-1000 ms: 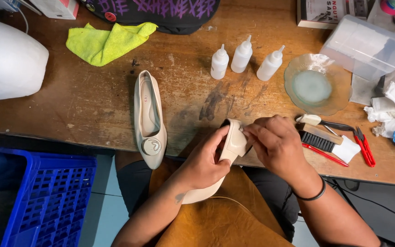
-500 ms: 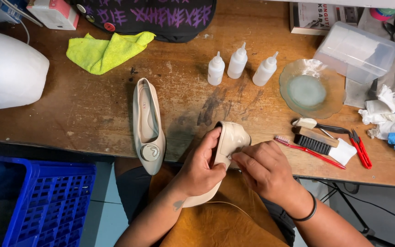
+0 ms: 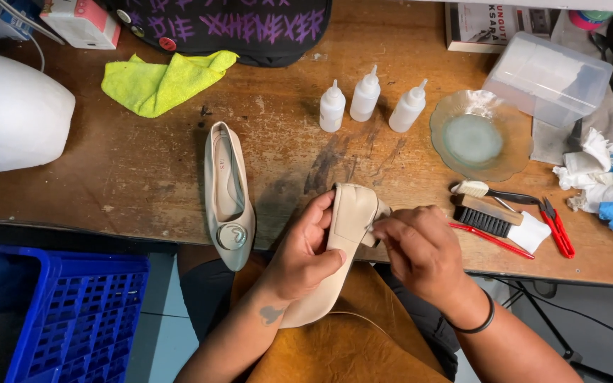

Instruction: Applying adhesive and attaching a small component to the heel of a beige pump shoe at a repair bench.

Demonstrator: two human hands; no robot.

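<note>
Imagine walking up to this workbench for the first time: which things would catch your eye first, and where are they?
At the table's near edge, the left hand grips a beige flat shoe while the right hand works at its heel end. Its mate, the second beige shoe, lies on the wooden table just left. A bright yellow-green cloth glows at the far left.

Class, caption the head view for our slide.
Left hand grips beige shoe; right hand pinches its heel; matching shoe lies on table.
</note>
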